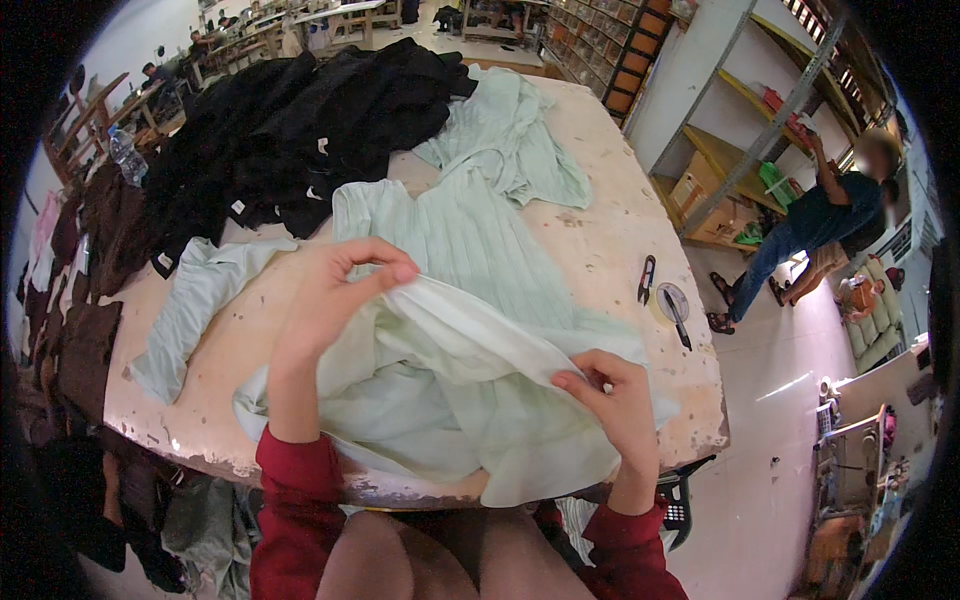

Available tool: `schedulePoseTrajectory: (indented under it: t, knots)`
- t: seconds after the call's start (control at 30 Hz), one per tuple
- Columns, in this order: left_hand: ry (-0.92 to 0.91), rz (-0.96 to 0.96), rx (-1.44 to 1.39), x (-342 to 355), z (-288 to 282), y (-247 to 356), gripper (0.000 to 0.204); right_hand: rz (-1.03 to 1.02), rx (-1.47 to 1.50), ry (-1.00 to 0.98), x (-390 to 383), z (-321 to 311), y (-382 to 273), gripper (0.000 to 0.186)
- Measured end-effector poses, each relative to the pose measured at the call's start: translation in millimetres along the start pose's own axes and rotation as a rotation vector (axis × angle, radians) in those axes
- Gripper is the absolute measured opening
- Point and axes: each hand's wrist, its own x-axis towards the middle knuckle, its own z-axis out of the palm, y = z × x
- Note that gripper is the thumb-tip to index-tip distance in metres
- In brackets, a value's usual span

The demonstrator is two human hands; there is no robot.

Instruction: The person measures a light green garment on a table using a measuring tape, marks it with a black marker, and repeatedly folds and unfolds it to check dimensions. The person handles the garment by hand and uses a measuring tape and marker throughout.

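A pale mint-green garment with fine pleats lies spread over the near half of the table. My left hand pinches one end of its whitish folded edge between thumb and fingers. Farther right along that same edge, my right hand grips it with the thumb on top. The edge is stretched in a slanting line between both hands, lifted a little above the rest of the cloth. Loose fabric hangs in folds below it, over the table's front edge. Which part of the garment the edge belongs to I cannot tell.
A heap of black garments covers the far left of the table. Another mint garment lies behind, a loose mint piece at left. Thread snips, a tape roll and a pen lie right. People stand by shelves.
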Motion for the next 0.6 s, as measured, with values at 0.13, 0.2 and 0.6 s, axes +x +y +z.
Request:
schedulePoseTrajectory:
  t: [0.13,0.2,0.6]
  knots:
    - [0.038,-0.030,-0.011,0.5,-13.2,-3.4,0.015,-0.143,0.031,0.022,-4.2,-9.8,27.1,0.015]
    - [0.059,-0.034,0.066,0.2,-17.0,-5.9,0.016,-0.184,0.022,0.046,-3.6,-9.9,31.3,0.015]
    - [-0.265,0.190,0.196,-0.3,59.9,-3.7,0.018,-0.332,0.022,0.056,6.8,21.7,-4.9,0.019]
